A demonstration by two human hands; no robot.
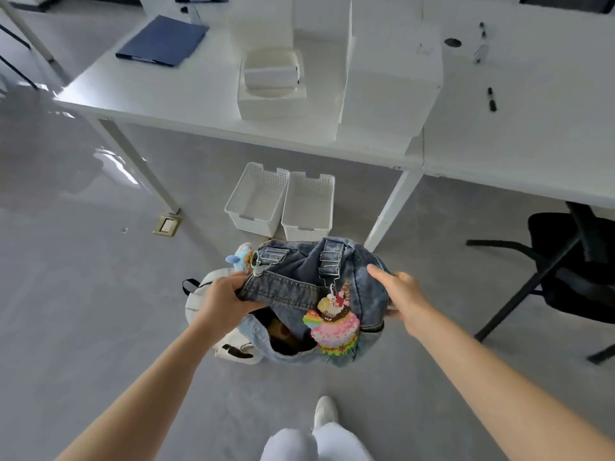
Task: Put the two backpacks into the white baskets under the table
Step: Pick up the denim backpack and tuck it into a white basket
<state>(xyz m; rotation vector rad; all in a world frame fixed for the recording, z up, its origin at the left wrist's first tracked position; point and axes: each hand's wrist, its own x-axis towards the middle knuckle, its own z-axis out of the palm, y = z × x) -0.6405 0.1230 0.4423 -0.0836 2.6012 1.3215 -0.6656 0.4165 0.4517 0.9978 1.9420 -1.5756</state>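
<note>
Both hands, left [223,299] and right [401,294], each hold a closed grip on the soft denim backpack [332,294], above the floor near two perforated white baskets [283,204]; white backpack [199,297] beneath.

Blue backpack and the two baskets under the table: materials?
Blue backpack, held by left hand and right hand: looks like washed denim, faded matte weave with visible seams, plus metal strap buckles.
White baskets: likely rigid moulded plastic, smooth white walls with a grid of small holes.
</note>
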